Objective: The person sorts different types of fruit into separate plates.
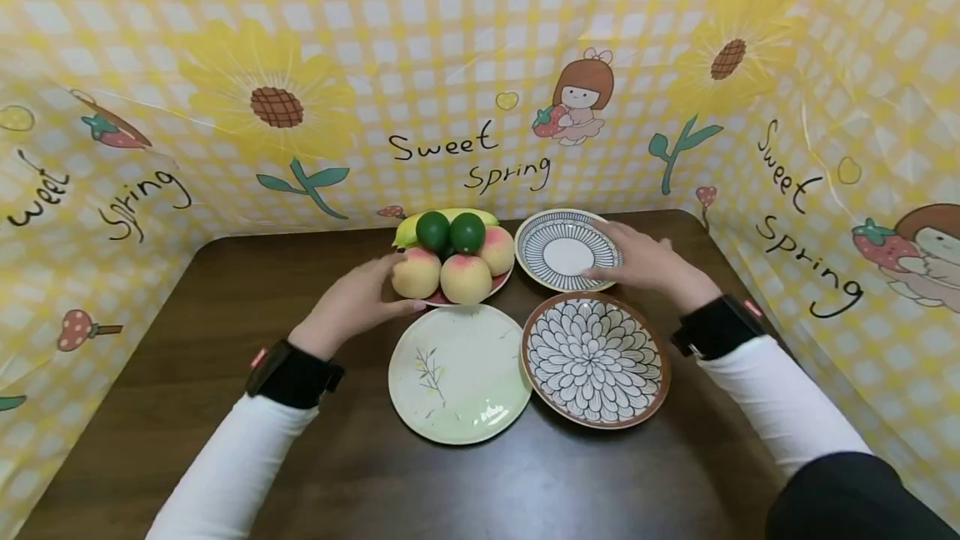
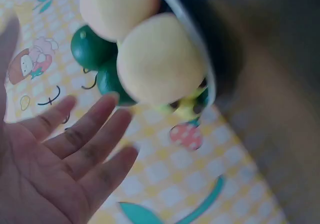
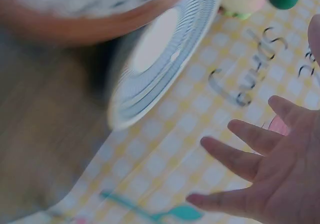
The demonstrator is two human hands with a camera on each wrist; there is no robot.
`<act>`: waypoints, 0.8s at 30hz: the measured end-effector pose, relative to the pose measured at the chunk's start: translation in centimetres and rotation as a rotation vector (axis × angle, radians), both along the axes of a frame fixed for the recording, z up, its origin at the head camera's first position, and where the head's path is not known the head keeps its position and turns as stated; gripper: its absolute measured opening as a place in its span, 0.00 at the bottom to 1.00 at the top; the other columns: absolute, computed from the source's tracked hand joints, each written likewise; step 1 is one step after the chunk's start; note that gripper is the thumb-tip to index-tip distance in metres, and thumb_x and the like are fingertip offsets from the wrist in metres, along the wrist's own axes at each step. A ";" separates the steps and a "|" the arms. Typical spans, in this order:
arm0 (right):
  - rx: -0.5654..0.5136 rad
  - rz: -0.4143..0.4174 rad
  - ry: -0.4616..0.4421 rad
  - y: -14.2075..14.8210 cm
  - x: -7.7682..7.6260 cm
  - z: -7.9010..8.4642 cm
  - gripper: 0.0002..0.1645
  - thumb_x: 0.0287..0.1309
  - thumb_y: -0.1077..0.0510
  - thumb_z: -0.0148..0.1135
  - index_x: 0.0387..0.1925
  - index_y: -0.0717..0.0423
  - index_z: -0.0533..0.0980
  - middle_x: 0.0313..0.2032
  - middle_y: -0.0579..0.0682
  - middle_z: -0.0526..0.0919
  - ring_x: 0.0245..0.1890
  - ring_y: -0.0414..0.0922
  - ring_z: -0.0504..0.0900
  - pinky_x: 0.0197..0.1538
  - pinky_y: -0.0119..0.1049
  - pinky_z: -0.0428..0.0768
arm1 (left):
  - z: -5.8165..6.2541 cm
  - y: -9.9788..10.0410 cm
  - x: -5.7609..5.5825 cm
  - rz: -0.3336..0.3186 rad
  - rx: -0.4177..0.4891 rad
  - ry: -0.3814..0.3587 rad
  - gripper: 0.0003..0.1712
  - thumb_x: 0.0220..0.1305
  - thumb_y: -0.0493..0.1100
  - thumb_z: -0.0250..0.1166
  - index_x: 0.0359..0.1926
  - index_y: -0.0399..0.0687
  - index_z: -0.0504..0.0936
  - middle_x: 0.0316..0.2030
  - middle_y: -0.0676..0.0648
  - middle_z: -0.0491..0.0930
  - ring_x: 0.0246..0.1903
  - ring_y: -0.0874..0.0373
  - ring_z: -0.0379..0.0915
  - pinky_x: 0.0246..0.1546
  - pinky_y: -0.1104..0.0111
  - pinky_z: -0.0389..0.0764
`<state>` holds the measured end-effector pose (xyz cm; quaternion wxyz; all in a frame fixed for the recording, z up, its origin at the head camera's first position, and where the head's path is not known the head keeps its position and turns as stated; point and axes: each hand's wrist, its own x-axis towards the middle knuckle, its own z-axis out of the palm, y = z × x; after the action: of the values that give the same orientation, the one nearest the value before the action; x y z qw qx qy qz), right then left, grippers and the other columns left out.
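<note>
My left hand [image 1: 354,303] hovers at the left side of a fruit-laden plate [image 1: 438,302], fingers spread. That plate bears three peaches [image 1: 466,278], two dark green round fruits [image 1: 432,232] and a yellow banana-like fruit [image 1: 406,232] behind them. In the left wrist view the fingers [image 2: 85,129] are straight and apart from the peaches [image 2: 162,59]. My right hand [image 1: 643,260] reaches over the right edge of a blue-and-white striped plate [image 1: 567,257]. The right wrist view shows its fingers [image 3: 232,156] extended and holding nothing, with the striped plate [image 3: 155,44] beyond them.
A pale green plate [image 1: 461,373] with a twig pattern lies in front of the fruit. To its right stands a brown-rimmed dish [image 1: 596,361] with black petal lines. Yellow checked cloth [image 1: 435,98] walls the dark wooden table [image 1: 247,290] at back and sides.
</note>
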<state>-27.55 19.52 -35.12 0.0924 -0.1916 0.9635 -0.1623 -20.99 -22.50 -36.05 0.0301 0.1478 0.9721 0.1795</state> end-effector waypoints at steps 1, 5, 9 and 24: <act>-0.013 0.016 0.006 -1.2 -0.7 0.2 0.56 0.64 0.34 0.64 0.82 0.49 0.49 0.80 0.65 0.51 0.78 0.70 0.54 0.69 0.82 0.50 | -0.5 -0.5 0.6 0.017 0.037 -0.031 0.45 0.67 0.59 0.68 0.73 0.36 0.66 0.59 0.32 0.80 0.58 0.37 0.78 0.57 0.45 0.79; -0.069 0.100 0.032 -6.0 -3.0 0.6 0.55 0.65 0.38 0.65 0.81 0.55 0.51 0.78 0.65 0.57 0.77 0.65 0.59 0.76 0.65 0.61 | -3.1 -2.0 2.1 0.091 0.117 -0.200 0.34 0.76 0.55 0.58 0.70 0.35 0.68 0.46 0.36 0.85 0.41 0.48 0.83 0.41 0.57 0.82; -0.161 0.146 0.041 -10.6 -4.5 0.4 0.52 0.65 0.41 0.67 0.79 0.59 0.55 0.75 0.66 0.64 0.74 0.64 0.67 0.75 0.58 0.66 | -5.9 -2.1 2.6 0.147 0.228 -0.353 0.28 0.79 0.51 0.53 0.66 0.32 0.70 0.37 0.37 0.86 0.31 0.53 0.82 0.35 0.62 0.81; -0.189 0.053 -0.016 -20.5 -6.0 -1.5 0.52 0.64 0.46 0.67 0.78 0.64 0.54 0.71 0.66 0.69 0.69 0.60 0.72 0.71 0.51 0.72 | -8.2 -2.1 2.8 0.210 0.333 -0.452 0.25 0.78 0.45 0.56 0.67 0.33 0.71 0.23 0.46 0.81 0.18 0.61 0.76 0.23 0.69 0.78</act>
<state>-33.55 -0.95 -36.61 0.0860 -0.2234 0.9378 -0.2514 -18.18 -24.64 -44.24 0.2025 0.0057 0.9080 0.3668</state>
